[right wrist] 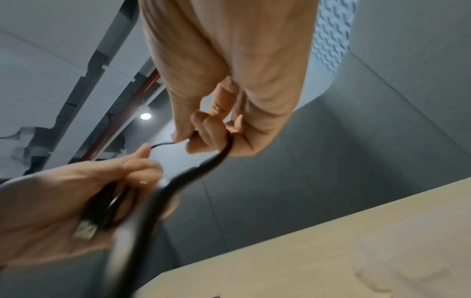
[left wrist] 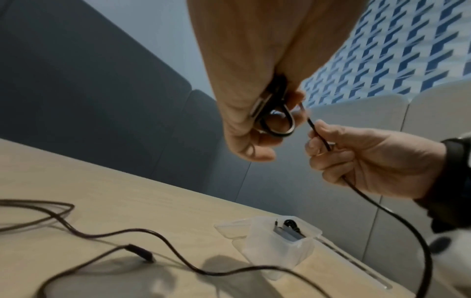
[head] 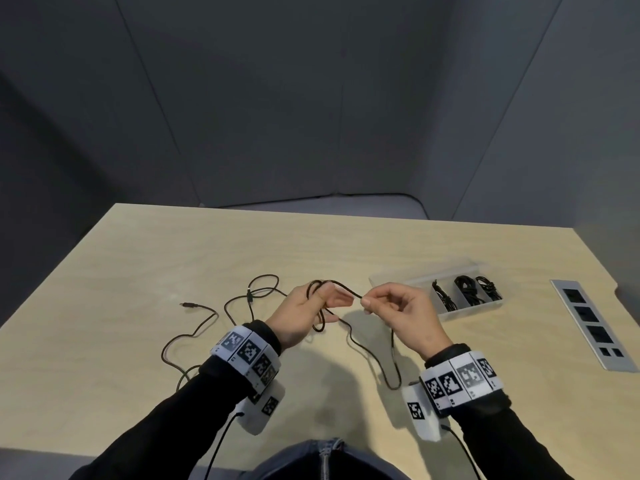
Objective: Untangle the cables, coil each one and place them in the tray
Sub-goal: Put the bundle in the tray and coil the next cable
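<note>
My left hand [head: 311, 313] holds a small coil of black cable [head: 320, 306] above the table, its loops running round the fingers [left wrist: 257, 145]; a USB plug [right wrist: 85, 229] lies against the palm. My right hand [head: 391, 306] pinches the same cable [left wrist: 320, 137] a little to the right, and the rest hangs down in a long loop [head: 381, 368] to the table. A second black cable [head: 214, 317] lies loose on the table to the left. The clear plastic tray [head: 398, 277] stands to the right with three coiled black cables [head: 465, 289] in its compartments.
A grey socket strip [head: 588, 323] is set into the table at the far right. The light wooden table [head: 173, 254] ends at dark grey wall panels behind. Wrist bands with black-and-white markers [head: 249, 355] sit on both forearms.
</note>
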